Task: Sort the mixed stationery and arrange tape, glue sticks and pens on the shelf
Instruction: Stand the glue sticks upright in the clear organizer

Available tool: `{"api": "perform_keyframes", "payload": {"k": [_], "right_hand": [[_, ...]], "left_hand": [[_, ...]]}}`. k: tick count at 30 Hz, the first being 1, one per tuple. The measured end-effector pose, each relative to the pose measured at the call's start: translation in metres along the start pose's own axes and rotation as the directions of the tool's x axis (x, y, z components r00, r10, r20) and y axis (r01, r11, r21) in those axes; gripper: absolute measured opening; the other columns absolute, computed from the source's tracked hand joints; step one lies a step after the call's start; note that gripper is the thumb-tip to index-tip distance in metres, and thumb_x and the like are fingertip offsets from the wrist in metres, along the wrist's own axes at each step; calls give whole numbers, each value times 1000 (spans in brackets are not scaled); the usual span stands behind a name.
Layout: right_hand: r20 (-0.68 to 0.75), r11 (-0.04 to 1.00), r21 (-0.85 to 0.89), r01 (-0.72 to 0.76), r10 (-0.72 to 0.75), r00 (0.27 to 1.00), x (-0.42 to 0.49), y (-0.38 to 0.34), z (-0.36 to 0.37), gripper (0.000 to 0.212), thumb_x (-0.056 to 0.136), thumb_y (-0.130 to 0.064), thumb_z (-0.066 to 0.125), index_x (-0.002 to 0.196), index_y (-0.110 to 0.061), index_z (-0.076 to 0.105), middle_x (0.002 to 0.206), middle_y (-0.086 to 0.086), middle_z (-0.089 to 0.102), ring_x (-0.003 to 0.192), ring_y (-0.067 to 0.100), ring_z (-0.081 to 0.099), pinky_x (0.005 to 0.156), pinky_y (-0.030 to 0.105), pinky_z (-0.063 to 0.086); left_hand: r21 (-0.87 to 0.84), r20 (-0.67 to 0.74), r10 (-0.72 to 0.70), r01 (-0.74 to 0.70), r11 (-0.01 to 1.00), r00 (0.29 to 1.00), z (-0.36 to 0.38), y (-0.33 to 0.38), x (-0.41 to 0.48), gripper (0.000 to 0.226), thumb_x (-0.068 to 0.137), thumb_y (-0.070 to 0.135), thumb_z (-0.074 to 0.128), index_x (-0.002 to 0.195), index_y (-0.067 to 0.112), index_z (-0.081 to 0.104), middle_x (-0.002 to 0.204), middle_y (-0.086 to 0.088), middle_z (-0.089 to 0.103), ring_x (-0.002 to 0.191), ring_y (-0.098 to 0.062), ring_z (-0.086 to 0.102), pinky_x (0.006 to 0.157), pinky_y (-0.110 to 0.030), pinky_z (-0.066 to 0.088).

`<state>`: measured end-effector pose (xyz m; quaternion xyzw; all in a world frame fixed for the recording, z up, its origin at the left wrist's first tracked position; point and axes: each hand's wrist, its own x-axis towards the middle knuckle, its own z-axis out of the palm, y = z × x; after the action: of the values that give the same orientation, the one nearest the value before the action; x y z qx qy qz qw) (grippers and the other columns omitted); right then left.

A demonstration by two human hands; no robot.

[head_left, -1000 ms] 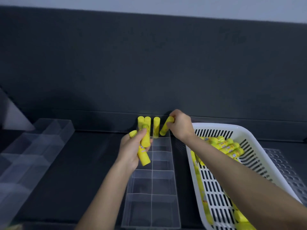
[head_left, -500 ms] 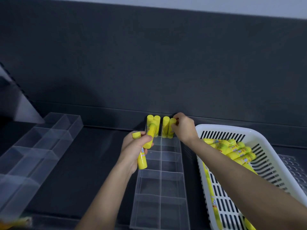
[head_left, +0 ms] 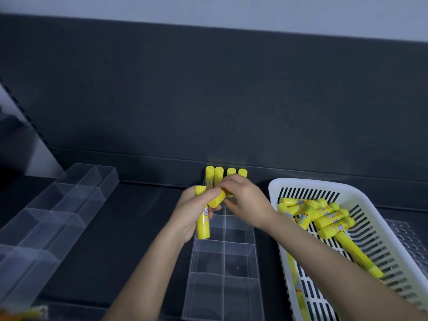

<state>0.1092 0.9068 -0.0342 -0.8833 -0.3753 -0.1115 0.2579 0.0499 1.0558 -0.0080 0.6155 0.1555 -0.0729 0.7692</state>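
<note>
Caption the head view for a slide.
Left hand holds two glue sticks, right hand pinches one; four sticks stand in the tray.

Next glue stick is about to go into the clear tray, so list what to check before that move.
1. Left hand grips the upright glue stick and the tilted glue stick: ok.
2. Right hand has a firm pinch on the tilted glue stick: cannot tell, its fingertips are hidden.
3. Four standing sticks at the tray's far end are upright: ok.
4. Clear tray has empty compartments nearer the person: ok.
5. White basket holds spare glue sticks: ok.
</note>
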Motion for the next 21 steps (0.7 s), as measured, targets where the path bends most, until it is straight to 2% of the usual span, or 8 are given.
{"api": "perform_keyframes", "payload": {"k": [4,7,9,11,13,15,18,21], "right_hand": [[-95,981,89,-170,178,979,-4,-2,-1,19,83,-11,64,101,-9,60,93,4,59,81,20,55,69,35,49],[-135,891,285,-353,402,906,-1,-2,-6,16,84,-14,64,90,-15,50,79,-2,58,69,13,56,62,20,45],[-101,806,418,-419,499,860,1,-1,-8,20,83,-15,66,88,-20,47,78,-1,62,73,16,62,65,24,51],[-48,709,539,-455,565,824,3,-2,-7,15,83,-18,65,87,-20,51,80,5,65,76,25,66,65,36,56],[-3,649,595,-474,592,806,2,-4,-5,10,87,-19,62,89,-14,55,84,11,67,76,27,68,64,40,59],[-7,671,568,-477,583,812,2,-5,-4,14,88,-20,60,90,-7,57,84,15,67,75,26,68,66,42,59],[-27,695,541,-473,577,816,2,-7,-3,13,88,-17,61,89,-5,58,85,17,65,75,28,66,65,42,58],[-43,717,505,-480,577,816,1,-5,0,8,86,-17,62,91,-11,58,84,14,65,72,29,64,67,44,57]], "left_hand": [[-255,-21,-89,81,964,996,-4,5,7,16,92,0,49,78,5,53,73,-11,51,66,-17,51,62,-27,44],[-359,-66,-98,68,931,993,-9,8,12,13,94,-4,46,83,-2,52,83,-15,52,79,-23,58,70,-29,51],[-424,-72,-91,52,904,993,-13,8,12,18,98,9,49,85,-3,53,85,-16,56,82,-27,64,69,-32,57],[-427,-82,-164,114,897,983,-16,8,12,35,100,31,46,93,-2,53,80,-15,59,69,-22,65,55,-31,59],[-308,-115,-231,186,933,966,-21,7,13,47,98,48,40,99,3,55,68,-9,58,48,-13,54,40,-21,49],[-173,-125,-267,244,954,956,-26,7,16,47,98,50,39,99,8,58,64,-5,55,41,-9,45,34,-15,37],[80,-106,-240,248,965,965,-31,13,16,17,95,22,48,86,11,57,71,-5,50,51,-12,46,39,-16,36],[376,-11,-81,79,923,997,-33,21,16,17,91,2,50,88,15,59,79,-2,52,65,-13,51,56,-20,44]]}}
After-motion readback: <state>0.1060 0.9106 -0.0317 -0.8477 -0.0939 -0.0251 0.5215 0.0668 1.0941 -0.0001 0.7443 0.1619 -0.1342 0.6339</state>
